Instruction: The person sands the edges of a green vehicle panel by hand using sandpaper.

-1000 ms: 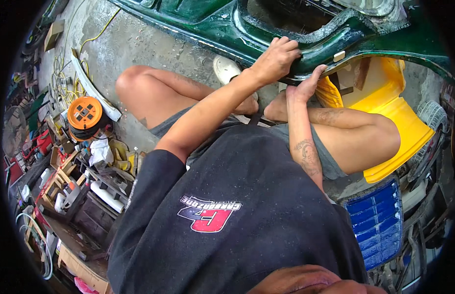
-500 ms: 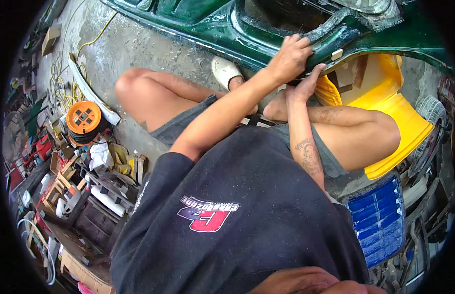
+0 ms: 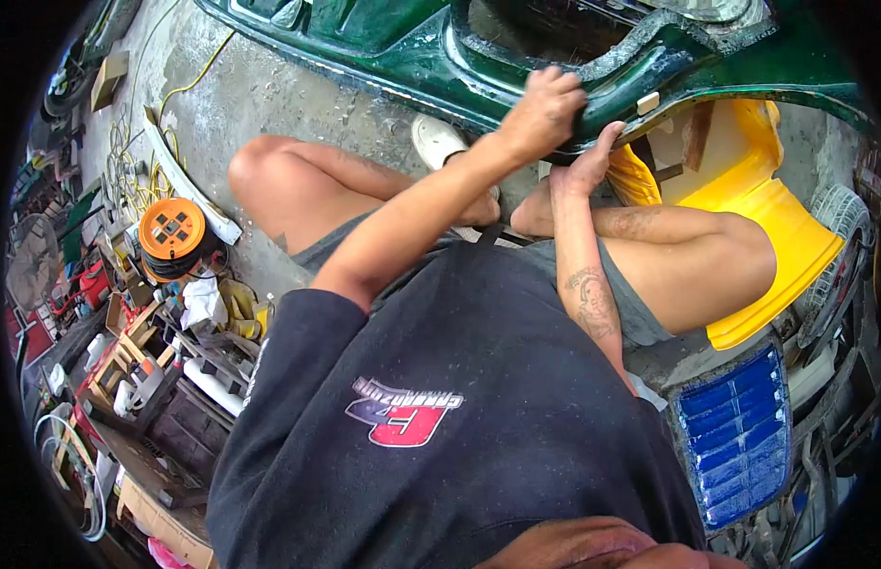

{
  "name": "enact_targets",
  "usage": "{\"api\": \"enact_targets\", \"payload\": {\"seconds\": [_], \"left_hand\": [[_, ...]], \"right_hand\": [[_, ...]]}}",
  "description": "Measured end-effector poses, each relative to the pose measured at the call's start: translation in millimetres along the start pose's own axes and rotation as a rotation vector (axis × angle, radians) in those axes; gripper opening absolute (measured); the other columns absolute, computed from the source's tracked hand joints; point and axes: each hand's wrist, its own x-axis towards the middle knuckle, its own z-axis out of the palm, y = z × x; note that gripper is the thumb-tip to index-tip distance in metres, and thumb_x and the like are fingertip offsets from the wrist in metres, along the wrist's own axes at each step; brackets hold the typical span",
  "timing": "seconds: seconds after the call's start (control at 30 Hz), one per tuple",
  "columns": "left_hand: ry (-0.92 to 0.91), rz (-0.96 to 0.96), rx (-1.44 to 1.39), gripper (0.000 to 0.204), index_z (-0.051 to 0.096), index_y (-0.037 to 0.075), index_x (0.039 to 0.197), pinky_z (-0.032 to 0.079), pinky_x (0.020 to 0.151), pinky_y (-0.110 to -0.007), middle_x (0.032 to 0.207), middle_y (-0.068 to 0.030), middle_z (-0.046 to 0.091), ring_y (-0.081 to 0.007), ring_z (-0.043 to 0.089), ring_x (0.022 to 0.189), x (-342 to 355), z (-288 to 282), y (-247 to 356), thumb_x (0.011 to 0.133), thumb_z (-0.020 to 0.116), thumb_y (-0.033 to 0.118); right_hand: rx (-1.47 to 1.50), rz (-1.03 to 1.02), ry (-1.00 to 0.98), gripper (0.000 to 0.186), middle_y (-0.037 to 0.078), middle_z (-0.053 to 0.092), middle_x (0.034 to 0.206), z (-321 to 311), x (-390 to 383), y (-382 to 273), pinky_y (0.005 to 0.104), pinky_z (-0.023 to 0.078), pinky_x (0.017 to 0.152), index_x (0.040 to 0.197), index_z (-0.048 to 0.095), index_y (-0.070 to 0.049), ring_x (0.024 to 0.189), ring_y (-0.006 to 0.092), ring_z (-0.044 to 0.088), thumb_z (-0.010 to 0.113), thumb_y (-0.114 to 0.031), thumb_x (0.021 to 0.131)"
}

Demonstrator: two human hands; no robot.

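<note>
I have just the one view, from a wide fisheye camera worn on the head, looking steeply down over the chest. My black printed T-shirt (image 3: 459, 427) fills the lower half, close to the lens. Farther off, at the top edge, lies the dark green painted car body panel (image 3: 412, 57). Straight edges bend toward the dark round rim. No second view shares this scene.

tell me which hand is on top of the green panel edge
The left hand: it lies over the top of the green body panel edge. The right hand presses up from beneath it.
</note>
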Motion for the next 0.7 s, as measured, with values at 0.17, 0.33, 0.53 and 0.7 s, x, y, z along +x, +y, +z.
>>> {"api": "enact_targets", "payload": {"seconds": [0.17, 0.33, 0.53, 0.7], "left_hand": [[-0.009, 0.067, -0.037, 0.019, 0.071, 0.006, 0.092, 0.044, 0.077, -0.043, 0.091, -0.0089, 0.058, -0.0307, 0.055, 0.088, -1, -4, -2, 0.075, 0.067, -0.001], [-0.035, 0.073, 0.0, 0.017, 0.071, 0.007, 0.093, 0.042, 0.076, -0.042, 0.092, -0.0078, 0.058, -0.0298, 0.053, 0.089, -4, -6, -5, 0.078, 0.066, 0.0], [-0.153, 0.119, 0.008, 0.019, 0.072, 0.007, 0.096, 0.044, 0.077, -0.041, 0.09, -0.0057, 0.059, -0.0285, 0.055, 0.089, -23, -36, -39, 0.077, 0.068, 0.003], [-0.03, 0.056, -0.007, 0.018, 0.071, 0.007, 0.095, 0.043, 0.078, -0.042, 0.091, -0.0075, 0.056, -0.0291, 0.053, 0.091, -3, -2, -2, 0.079, 0.068, 0.002]], "right_hand": [[-0.049, 0.017, 0.04, 0.082, 0.013, 0.048, 0.152, -5, 0, -2, 0.0459, 0.038, 0.117, 0.156, 0.035, -0.006, 0.137, 0.0295, 0.05, 0.052, -0.063, 0.101], [0.012, 0.013, -0.004, 0.078, 0.012, 0.048, 0.152, -7, 3, 5, 0.0463, 0.039, 0.117, 0.155, 0.036, -0.005, 0.137, 0.0293, 0.05, 0.052, -0.061, 0.103], [-0.035, -0.033, 0.052, 0.081, 0.013, 0.047, 0.154, 0, -3, 0, 0.0457, 0.038, 0.118, 0.155, 0.036, -0.005, 0.138, 0.0295, 0.049, 0.051, -0.064, 0.102], [0.014, 0.032, -0.029, 0.079, 0.013, 0.05, 0.152, -6, 3, 0, 0.0458, 0.039, 0.117, 0.155, 0.038, -0.006, 0.136, 0.0302, 0.052, 0.052, -0.063, 0.102]]}}
